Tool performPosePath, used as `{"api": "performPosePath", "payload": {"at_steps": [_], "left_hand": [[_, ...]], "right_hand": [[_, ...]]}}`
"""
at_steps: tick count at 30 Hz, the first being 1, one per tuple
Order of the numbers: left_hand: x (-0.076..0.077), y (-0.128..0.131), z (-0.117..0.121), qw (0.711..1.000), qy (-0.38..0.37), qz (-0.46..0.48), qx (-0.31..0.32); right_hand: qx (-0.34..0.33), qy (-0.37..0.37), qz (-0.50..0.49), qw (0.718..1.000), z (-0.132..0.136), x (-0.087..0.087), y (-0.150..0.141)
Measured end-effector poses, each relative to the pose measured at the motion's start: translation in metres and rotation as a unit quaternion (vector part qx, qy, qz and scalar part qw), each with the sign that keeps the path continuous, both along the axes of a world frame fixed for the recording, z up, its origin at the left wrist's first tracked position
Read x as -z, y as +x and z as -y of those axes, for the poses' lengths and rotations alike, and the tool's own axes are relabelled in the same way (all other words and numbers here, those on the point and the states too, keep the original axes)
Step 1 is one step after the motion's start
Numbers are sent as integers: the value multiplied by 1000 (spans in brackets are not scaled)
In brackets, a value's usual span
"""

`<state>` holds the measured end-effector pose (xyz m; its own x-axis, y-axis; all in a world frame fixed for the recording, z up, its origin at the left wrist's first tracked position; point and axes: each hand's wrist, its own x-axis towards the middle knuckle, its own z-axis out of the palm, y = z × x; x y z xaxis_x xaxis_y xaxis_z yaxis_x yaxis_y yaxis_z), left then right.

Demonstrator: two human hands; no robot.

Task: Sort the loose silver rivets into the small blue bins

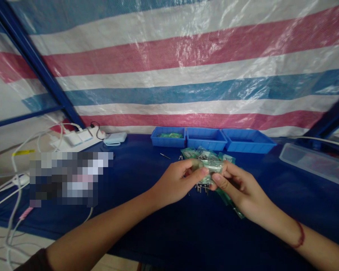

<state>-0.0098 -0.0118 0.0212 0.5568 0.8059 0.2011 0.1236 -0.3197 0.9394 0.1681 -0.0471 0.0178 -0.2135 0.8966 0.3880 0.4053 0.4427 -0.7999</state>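
Both hands are closed on a small clear plastic packet (214, 165) with a greenish tint, held above the blue tabletop. My left hand (177, 180) pinches its left side, thumb on top. My right hand (240, 186) grips the right side between thumb and fingers. What the packet contains is too blurred to make out. Under and behind the hands lies a heap of similar green packets (190, 152), partly hidden. Small metal pieces like rivets (202, 189) are scattered below the packet, and a single one (165, 156) lies apart to the left.
Three blue bins stand along the back: the left bin (168, 142) holds green packets, beside a middle bin (206, 145) and a right bin (250, 146). A translucent plastic lid or tray (316, 165) lies right. A power strip (79, 141), cables and a light-blue case (115, 139) are left.
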Motion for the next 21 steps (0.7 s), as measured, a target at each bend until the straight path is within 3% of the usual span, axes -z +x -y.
{"api": "performPosePath", "payload": {"at_steps": [3, 6, 8, 10, 13, 15, 17, 21], "left_hand": [[-13, -4, -20, 995, 76, -28, -58], [-27, -9, -58, 969, 125, 4, -212], [-29, -9, -78, 958, 116, 1, -262], [-25, -3, -83, 979, 77, -24, -189], [-14, 13, -68, 997, 30, -68, 24], [-11, 22, -58, 995, 44, -73, 44], [-15, 25, -61, 996, 75, -53, -8], [-31, 5, -105, 955, 160, -79, -235]], "right_hand": [[26, -8, -26, 999, -3, -10, 3], [68, -6, -55, 996, -11, -17, 12], [88, -3, -64, 994, -18, -17, 18], [90, -7, -74, 993, -24, -15, 22], [48, -24, -80, 995, -26, -9, 22], [17, -37, -82, 996, -26, -8, 20], [25, -33, -94, 995, -27, -10, 23], [114, 14, -54, 992, -39, -17, 48]]}}
